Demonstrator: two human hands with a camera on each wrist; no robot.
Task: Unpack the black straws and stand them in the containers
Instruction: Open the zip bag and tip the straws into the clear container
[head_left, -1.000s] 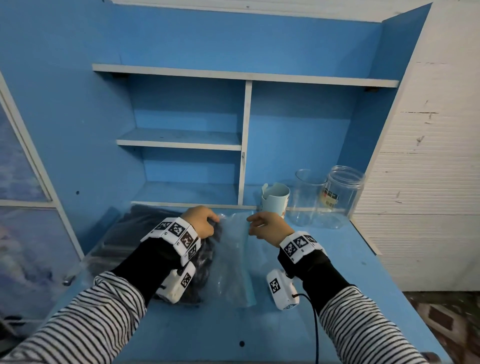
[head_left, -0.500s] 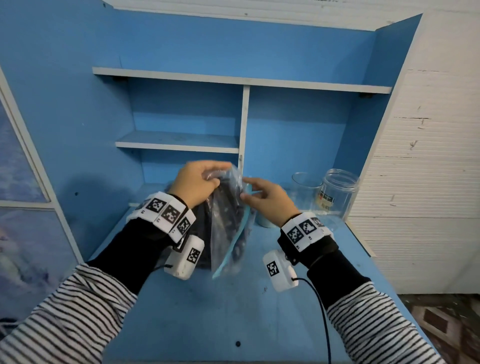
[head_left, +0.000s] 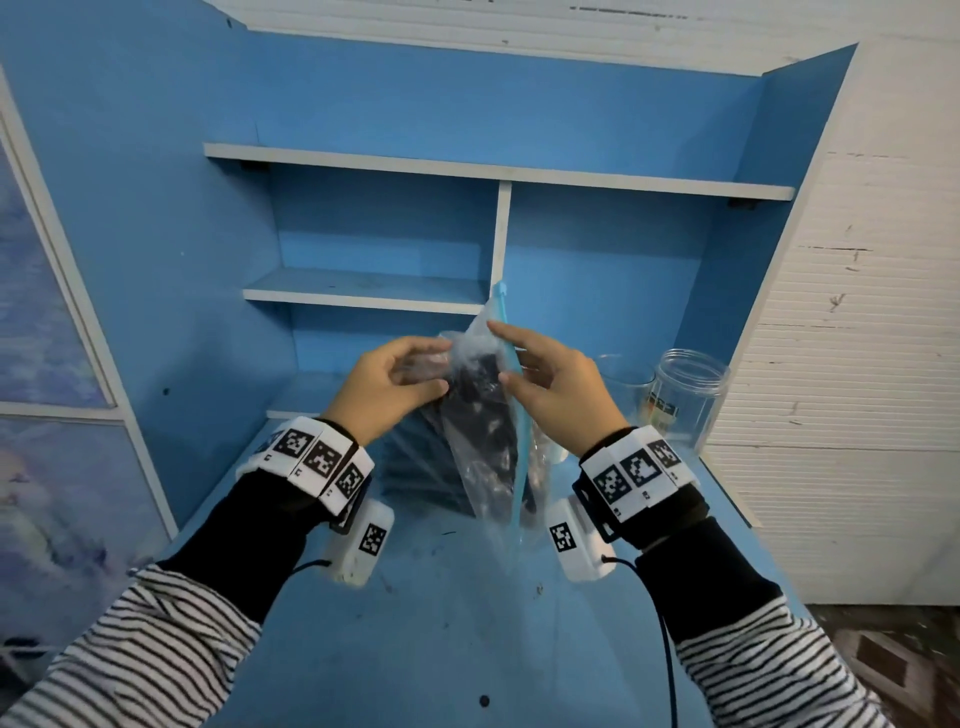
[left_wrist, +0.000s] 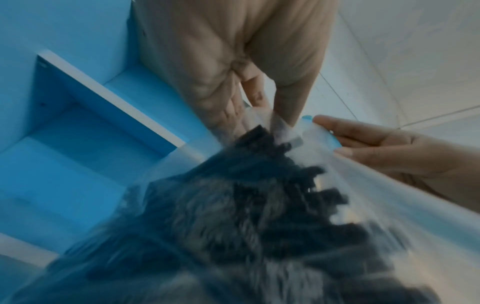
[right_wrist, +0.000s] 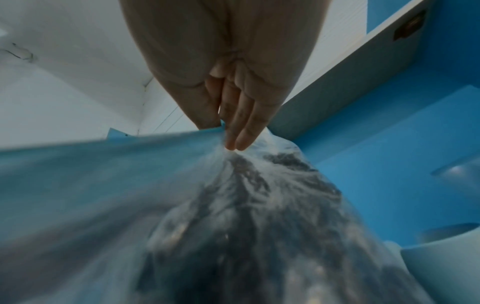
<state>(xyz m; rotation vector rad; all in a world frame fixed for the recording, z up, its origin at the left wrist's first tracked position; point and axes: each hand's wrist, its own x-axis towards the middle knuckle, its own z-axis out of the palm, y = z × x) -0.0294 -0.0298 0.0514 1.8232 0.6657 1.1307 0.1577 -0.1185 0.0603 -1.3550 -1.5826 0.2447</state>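
Observation:
A clear plastic bag (head_left: 488, 457) with a light-blue top strip (head_left: 511, 358) hangs upright above the blue desk, full of black straws (head_left: 480, 410). My left hand (head_left: 395, 384) pinches the bag's upper left side between thumb and fingers. My right hand (head_left: 545, 379) pinches the blue strip and the film beside it. In the left wrist view the straws (left_wrist: 272, 185) show dark and blurred through the bag (left_wrist: 363, 185). In the right wrist view my fingertips (right_wrist: 239, 142) pinch the bag (right_wrist: 182, 185) at the blue strip. Two clear containers (head_left: 685, 400) stand at the back right.
A pale blue cup is partly hidden behind the bag and my right hand. Blue shelves (head_left: 363, 291) with a white divider (head_left: 501, 234) rise behind the desk (head_left: 441, 649). A white wall (head_left: 857, 364) closes the right side.
Both hands have lifted the bag from lying flat on the desk to hanging upright in front of the shelves, and have moved higher along its top.

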